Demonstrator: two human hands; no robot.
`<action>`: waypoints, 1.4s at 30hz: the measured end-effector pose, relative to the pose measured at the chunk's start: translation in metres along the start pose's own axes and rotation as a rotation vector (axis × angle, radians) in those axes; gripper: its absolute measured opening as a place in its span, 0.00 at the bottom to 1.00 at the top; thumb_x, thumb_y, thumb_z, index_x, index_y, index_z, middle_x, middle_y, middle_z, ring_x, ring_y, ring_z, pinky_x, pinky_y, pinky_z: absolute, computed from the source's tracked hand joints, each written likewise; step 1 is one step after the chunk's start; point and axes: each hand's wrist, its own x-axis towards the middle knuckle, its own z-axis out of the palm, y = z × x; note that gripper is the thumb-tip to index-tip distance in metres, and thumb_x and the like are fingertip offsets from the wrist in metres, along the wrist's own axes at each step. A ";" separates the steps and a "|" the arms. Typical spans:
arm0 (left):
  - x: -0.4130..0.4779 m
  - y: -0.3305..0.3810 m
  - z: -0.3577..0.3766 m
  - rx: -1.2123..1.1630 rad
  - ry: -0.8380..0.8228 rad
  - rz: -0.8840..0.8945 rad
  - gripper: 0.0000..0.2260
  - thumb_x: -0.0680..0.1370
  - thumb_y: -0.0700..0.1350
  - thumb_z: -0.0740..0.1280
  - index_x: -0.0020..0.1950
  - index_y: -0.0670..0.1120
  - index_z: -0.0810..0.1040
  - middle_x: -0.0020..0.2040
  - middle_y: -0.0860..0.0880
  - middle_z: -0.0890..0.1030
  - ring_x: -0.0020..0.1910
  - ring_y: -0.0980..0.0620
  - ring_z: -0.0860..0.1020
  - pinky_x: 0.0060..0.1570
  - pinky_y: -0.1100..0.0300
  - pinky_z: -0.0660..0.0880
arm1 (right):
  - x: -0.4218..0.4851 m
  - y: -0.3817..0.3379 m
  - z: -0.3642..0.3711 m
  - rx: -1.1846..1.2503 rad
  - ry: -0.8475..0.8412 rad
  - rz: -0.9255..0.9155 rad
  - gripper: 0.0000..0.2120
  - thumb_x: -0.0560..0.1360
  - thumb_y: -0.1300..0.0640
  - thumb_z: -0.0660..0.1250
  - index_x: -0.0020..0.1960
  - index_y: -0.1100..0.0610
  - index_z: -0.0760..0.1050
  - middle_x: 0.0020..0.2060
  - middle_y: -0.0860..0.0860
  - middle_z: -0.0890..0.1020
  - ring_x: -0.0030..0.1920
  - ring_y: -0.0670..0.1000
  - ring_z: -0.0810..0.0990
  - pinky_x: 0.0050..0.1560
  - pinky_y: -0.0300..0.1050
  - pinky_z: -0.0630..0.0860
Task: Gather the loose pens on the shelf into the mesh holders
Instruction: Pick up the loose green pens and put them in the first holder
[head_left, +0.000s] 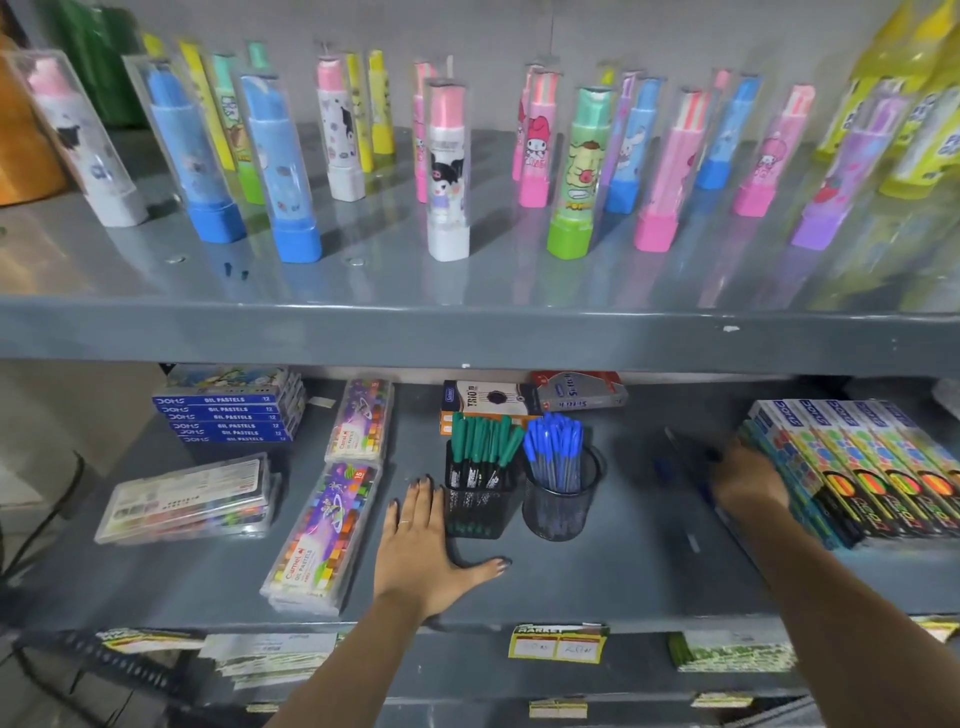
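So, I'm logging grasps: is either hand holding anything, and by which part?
Left hand rests flat on the grey metal shelf, holding nothing. Right hand is blurred over loose blue pens; grip cannot be told.

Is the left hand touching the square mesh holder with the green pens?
Touching. In the head view the left hand lies flat on the shelf, its edge against the holder's left side, no gap visible.

Head view, close, forward and down onto the shelf (597, 582).
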 end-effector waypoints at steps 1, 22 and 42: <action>0.000 0.000 -0.001 0.002 -0.006 0.001 0.63 0.62 0.87 0.49 0.83 0.46 0.43 0.84 0.47 0.44 0.82 0.50 0.40 0.80 0.48 0.40 | 0.002 0.004 0.001 -0.019 -0.017 0.006 0.13 0.76 0.64 0.61 0.58 0.65 0.75 0.56 0.65 0.79 0.56 0.64 0.78 0.54 0.58 0.77; -0.001 0.001 -0.002 0.009 -0.014 0.011 0.62 0.63 0.86 0.50 0.83 0.46 0.41 0.84 0.47 0.42 0.82 0.51 0.38 0.80 0.48 0.38 | -0.064 -0.112 -0.080 0.944 0.513 -0.554 0.10 0.70 0.68 0.70 0.51 0.66 0.79 0.50 0.51 0.80 0.54 0.52 0.78 0.62 0.48 0.71; 0.002 -0.002 0.005 -0.007 0.020 0.002 0.63 0.61 0.88 0.49 0.83 0.47 0.43 0.84 0.47 0.45 0.82 0.51 0.40 0.80 0.48 0.39 | -0.158 -0.154 0.006 0.289 0.274 -0.810 0.18 0.76 0.46 0.62 0.62 0.52 0.77 0.52 0.50 0.74 0.50 0.51 0.77 0.37 0.45 0.77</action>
